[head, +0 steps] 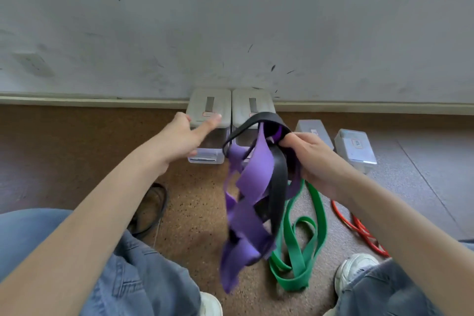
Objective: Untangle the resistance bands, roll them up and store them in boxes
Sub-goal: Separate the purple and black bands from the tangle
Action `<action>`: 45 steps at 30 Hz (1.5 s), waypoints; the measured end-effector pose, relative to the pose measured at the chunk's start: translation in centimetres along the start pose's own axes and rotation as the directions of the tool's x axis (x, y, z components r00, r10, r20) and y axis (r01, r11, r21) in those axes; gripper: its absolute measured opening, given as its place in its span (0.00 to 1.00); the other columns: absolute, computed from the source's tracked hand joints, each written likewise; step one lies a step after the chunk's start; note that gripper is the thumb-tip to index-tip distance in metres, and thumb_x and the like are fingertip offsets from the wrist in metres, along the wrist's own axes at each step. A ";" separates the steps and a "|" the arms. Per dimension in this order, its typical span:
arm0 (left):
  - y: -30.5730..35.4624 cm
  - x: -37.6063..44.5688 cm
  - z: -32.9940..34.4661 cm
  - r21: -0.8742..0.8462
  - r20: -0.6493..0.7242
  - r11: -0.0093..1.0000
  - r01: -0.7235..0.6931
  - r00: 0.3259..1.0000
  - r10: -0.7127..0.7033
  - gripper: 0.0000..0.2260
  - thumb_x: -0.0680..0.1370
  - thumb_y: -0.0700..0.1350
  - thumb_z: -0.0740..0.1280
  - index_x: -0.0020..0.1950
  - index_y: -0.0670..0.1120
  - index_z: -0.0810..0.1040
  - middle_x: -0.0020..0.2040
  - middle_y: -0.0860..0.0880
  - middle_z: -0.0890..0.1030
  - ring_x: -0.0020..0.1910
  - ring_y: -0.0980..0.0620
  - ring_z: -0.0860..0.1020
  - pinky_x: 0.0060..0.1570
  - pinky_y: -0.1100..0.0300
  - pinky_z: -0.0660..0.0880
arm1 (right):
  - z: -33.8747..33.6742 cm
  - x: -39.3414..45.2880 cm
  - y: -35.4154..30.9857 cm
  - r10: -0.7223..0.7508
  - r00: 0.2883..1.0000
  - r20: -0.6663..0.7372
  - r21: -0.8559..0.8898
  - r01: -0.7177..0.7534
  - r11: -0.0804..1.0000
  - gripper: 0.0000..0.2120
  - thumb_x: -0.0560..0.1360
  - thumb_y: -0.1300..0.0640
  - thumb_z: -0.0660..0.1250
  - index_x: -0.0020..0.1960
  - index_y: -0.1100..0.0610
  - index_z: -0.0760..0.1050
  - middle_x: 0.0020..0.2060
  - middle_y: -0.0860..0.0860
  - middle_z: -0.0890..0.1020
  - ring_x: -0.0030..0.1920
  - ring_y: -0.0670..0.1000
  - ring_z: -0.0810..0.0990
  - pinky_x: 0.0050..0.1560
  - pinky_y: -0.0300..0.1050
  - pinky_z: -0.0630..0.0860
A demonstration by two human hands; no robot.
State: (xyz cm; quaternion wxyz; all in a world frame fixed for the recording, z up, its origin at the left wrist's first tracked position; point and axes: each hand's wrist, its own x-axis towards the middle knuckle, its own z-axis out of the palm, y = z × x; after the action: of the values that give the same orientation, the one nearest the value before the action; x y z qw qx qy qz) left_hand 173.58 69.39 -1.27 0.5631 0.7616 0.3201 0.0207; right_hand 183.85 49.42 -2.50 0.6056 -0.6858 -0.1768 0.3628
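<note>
My right hand [311,159] grips a tangle of a wide purple band [252,195] and a black band [278,187] and holds it up above the floor; the loops hang down, blurred. A green band [305,246] lies looped on the floor below it, and a red band [359,228] lies to its right. My left hand [188,136] reaches forward with straight fingers over the lid of the left clear plastic box [209,105]. A second lidded box [250,106] stands right beside it against the wall.
Two smaller lidded boxes [314,133] [355,149] stand on the floor at the right. A black loop [154,210] lies by my left knee. My jeans-clad legs and white shoes [355,270] frame the cork-coloured floor; the wall and skirting board close the far side.
</note>
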 end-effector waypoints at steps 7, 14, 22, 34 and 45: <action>-0.6 -3.3 6.5 0.046 0.422 0.979 -0.200 0.892 0.163 0.18 0.69 0.54 0.74 0.57 0.57 0.74 0.51 0.56 0.82 0.47 0.61 0.81 0.46 0.66 0.78 | 0.4 0.2 0.2 -0.106 0.992 -0.068 -0.074 0.100 0.992 0.09 0.79 0.60 0.60 0.46 0.61 0.77 0.36 0.56 0.80 0.37 0.51 0.79 0.37 0.45 0.74; 1.0 -0.8 0.5 -0.479 0.082 0.876 -0.046 0.992 0.097 0.04 0.73 0.41 0.68 0.41 0.44 0.82 0.34 0.49 0.83 0.31 0.57 0.80 0.29 0.66 0.77 | -2.0 -0.2 -1.2 -0.173 0.985 0.019 -0.154 0.174 0.973 0.05 0.71 0.54 0.71 0.43 0.56 0.78 0.24 0.45 0.75 0.22 0.44 0.64 0.22 0.32 0.62; -0.9 -0.4 0.8 0.032 0.024 0.989 -0.143 0.990 0.142 0.25 0.67 0.60 0.72 0.56 0.48 0.71 0.53 0.51 0.78 0.54 0.54 0.76 0.51 0.57 0.74 | -1.2 -0.1 -1.4 -0.228 0.974 -0.017 -0.195 0.220 0.956 0.05 0.72 0.58 0.71 0.44 0.61 0.81 0.24 0.49 0.70 0.25 0.46 0.63 0.24 0.35 0.60; -0.1 0.3 3.0 0.068 -0.194 0.943 -0.325 0.923 0.332 0.09 0.69 0.40 0.69 0.41 0.56 0.77 0.44 0.51 0.82 0.43 0.53 0.80 0.42 0.59 0.77 | -1.4 0.8 -1.5 -0.372 0.895 -0.248 -0.233 0.317 0.919 0.04 0.72 0.55 0.71 0.44 0.54 0.81 0.22 0.41 0.75 0.23 0.40 0.70 0.27 0.31 0.65; -0.3 -0.2 2.2 0.372 -0.157 0.866 -0.334 0.897 0.413 0.04 0.78 0.46 0.61 0.50 0.49 0.66 0.35 0.52 0.73 0.30 0.58 0.73 0.28 0.70 0.66 | -1.1 1.0 -1.0 -0.554 0.779 -0.292 -0.609 0.295 0.736 0.05 0.77 0.54 0.64 0.47 0.53 0.77 0.32 0.45 0.75 0.33 0.45 0.74 0.29 0.30 0.70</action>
State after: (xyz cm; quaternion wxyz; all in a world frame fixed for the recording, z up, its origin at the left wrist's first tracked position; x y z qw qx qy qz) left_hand 174.16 67.48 -2.22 0.3691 0.8860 0.2279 0.1638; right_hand 185.49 49.50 -1.86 0.4834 -0.8292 -0.2795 -0.0249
